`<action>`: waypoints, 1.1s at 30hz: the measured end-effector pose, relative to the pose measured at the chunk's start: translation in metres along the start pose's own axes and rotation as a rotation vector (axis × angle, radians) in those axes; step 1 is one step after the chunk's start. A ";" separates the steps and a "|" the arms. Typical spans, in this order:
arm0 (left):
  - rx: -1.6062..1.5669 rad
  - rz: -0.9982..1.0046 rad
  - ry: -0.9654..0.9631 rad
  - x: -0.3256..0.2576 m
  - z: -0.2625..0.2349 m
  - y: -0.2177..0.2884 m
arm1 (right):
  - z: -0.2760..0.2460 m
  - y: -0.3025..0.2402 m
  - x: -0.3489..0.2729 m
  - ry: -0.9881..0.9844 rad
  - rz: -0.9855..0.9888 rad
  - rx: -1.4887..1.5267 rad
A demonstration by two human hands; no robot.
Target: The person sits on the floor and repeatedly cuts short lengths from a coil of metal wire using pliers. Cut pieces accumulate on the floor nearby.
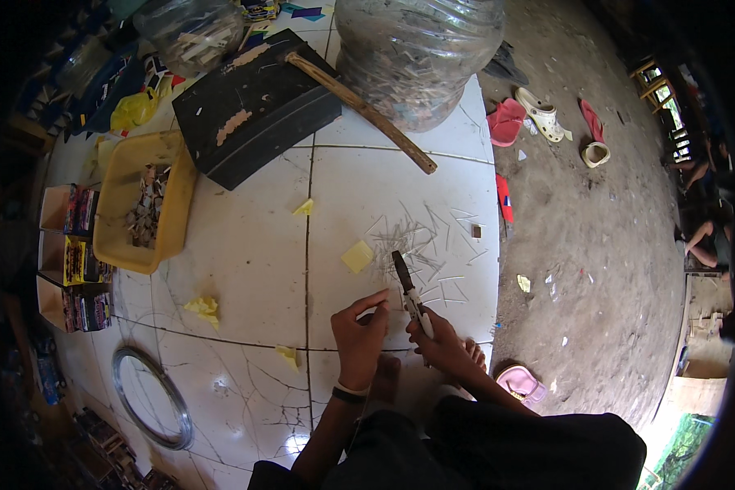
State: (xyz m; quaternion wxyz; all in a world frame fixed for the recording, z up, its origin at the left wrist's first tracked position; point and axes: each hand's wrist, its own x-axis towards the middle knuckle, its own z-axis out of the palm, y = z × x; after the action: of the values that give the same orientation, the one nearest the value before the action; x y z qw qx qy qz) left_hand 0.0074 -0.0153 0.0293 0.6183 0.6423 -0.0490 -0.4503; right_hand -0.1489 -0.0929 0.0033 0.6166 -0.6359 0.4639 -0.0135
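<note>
At the far left we see small open cartons (75, 260) stacked beside a yellow plastic tray (119, 198) holding pale scraps. Below them a metal ring (150, 397) lies flat on the white tiled floor (245, 237), which is cracked in places. Crumpled yellow paper (203, 308) sits on the tiles nearby. Further up a black block (253, 106) carries a wooden-handled hammer (361, 104), whose handle runs down to the right past a large clear plastic jar (416, 57).

Near the middle, our left hand (359, 331) has its fingers pinched closed on a thin pale sliver, too small to make out well. Just right of it, our right hand (441, 343) wraps its fingers tightly around the handle of a knife (408, 290), blade pointing up and away. The blade tip reaches a scatter of thin splinters (420, 245) on the tile, beside a yellow paper square (357, 256).

To the right, on bare dirt, lie pink sandals (508, 121) and a cream clog (542, 113).
</note>
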 end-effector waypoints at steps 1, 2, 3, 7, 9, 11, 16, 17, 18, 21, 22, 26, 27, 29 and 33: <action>-0.010 -0.012 0.004 0.000 0.000 -0.001 | 0.001 0.001 -0.001 0.003 -0.028 -0.012; -0.021 -0.048 0.014 -0.001 -0.001 -0.002 | 0.002 0.001 -0.003 0.000 -0.019 -0.021; -0.026 -0.030 0.009 -0.001 -0.002 -0.003 | 0.002 0.002 -0.004 -0.011 -0.044 -0.042; -0.044 -0.023 0.011 0.000 -0.001 -0.007 | 0.000 0.001 -0.013 -0.075 -0.040 -0.077; -0.047 -0.007 0.019 0.002 -0.001 -0.009 | 0.001 0.001 -0.016 -0.087 -0.082 -0.085; -0.054 -0.001 0.020 0.004 -0.002 -0.009 | 0.004 0.002 -0.019 -0.070 -0.148 -0.103; -0.057 0.041 0.014 0.004 -0.003 -0.011 | 0.007 0.008 -0.021 -0.103 -0.175 -0.088; -0.066 0.037 0.013 0.004 -0.002 -0.011 | 0.008 0.008 -0.021 -0.103 -0.196 -0.098; -0.064 0.048 0.018 0.004 -0.002 -0.012 | 0.008 0.008 -0.021 -0.094 -0.215 -0.102; -0.063 0.046 0.024 0.003 0.000 -0.012 | 0.007 0.002 -0.023 -0.094 -0.215 -0.116; -0.058 0.046 0.028 0.003 0.001 -0.013 | 0.006 -0.001 -0.024 -0.105 -0.197 -0.100; -0.080 0.030 0.026 0.002 0.002 -0.014 | 0.006 -0.009 -0.029 -0.056 -0.163 -0.162; -0.082 0.040 0.026 0.002 0.003 -0.014 | 0.006 -0.009 -0.029 -0.051 -0.175 -0.140; -0.096 0.038 0.026 0.002 0.003 -0.014 | 0.007 -0.007 -0.026 -0.039 -0.221 -0.089; -0.089 0.049 0.025 0.001 0.003 -0.013 | 0.005 0.000 -0.022 -0.121 -0.040 -0.142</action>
State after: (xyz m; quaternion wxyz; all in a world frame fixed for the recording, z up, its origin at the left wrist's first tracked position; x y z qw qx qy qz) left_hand -0.0004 -0.0151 0.0183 0.6576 0.6184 -0.0367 -0.4287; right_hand -0.1589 -0.0759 0.0143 0.5967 -0.6867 0.4127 0.0457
